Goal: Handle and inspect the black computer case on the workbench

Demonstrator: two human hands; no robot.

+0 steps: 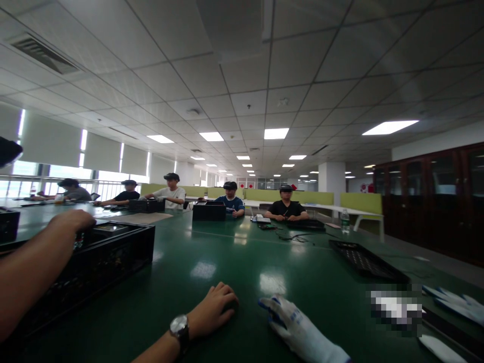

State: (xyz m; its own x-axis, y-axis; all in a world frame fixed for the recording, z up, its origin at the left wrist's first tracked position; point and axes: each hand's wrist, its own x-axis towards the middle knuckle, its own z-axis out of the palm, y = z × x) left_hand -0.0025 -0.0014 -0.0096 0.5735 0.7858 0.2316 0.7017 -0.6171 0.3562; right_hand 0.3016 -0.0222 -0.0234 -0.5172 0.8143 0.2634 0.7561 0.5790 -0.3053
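My left hand point(214, 310) is bare, with a round-faced watch point(179, 326) on the wrist. It rests palm down on the green tabletop point(212, 242), fingers loosely bent, thumb apart, holding nothing visible. To its right, my right hand point(291, 320) wears a white knit glove with blue fingertips. Its fingers are slightly curled above the table, a gap showing between them, and I see nothing in them. More white and blue gloves point(456, 302) lie at the right, next to a blurred-out patch point(397, 308) and a long dark strip point(454, 327).
A co-worker's bare arm point(45, 257) reaches over a black computer case point(124, 252) at the left. A black perforated panel point(366, 259) and a plastic bottle point(345, 221) are at the right. Cables point(297, 237) lie farther back, where several people sit with black cases.
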